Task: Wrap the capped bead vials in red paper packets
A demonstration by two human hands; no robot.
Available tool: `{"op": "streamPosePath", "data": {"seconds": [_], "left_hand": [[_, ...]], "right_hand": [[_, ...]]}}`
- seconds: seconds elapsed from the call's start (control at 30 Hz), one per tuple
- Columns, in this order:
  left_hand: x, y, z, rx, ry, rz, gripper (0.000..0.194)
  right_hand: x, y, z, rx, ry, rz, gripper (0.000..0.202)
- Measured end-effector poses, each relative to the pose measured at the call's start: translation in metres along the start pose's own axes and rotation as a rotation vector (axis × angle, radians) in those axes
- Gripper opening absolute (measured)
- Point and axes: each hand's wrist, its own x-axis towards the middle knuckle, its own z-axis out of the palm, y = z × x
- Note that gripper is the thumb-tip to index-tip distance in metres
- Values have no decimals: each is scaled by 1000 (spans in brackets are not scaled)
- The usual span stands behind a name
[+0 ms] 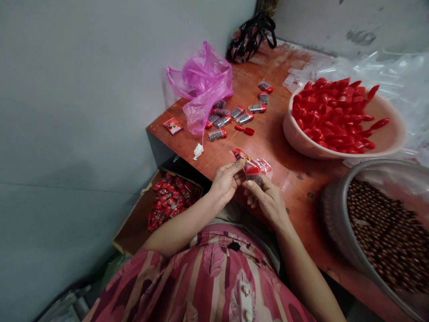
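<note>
Near the table's front edge, my left hand pinches a red printed packet between thumb and fingers. Close beside it, my right hand is closed on a small clear container with a red cap, dark balls showing inside. The packet lies against the container's cap end. Another red printed wrapper shows just behind my right fingers. Beyond the hands, several filled containers with red caps lie scattered on the table, with two loose red pieces near them.
A pink bowl of red caps and a metal basin of brown balls stand at the right. A purple bag lies at the back left. Below the table edge sits a cardboard box of red packets.
</note>
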Motion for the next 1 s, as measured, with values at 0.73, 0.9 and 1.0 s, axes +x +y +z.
{"op": "streamPosePath", "data": {"seconds": [0.73, 0.9, 1.0], "left_hand": [[11, 8, -5, 487, -229, 17, 36], [10, 6, -4, 518, -278, 9, 34], [10, 6, -2, 479, -251, -23, 36]], "right_hand": [[12, 10, -2, 277, -126, 33, 36], [12, 9, -1, 103, 6, -30, 33], [14, 9, -1, 207, -63, 15, 33]]}}
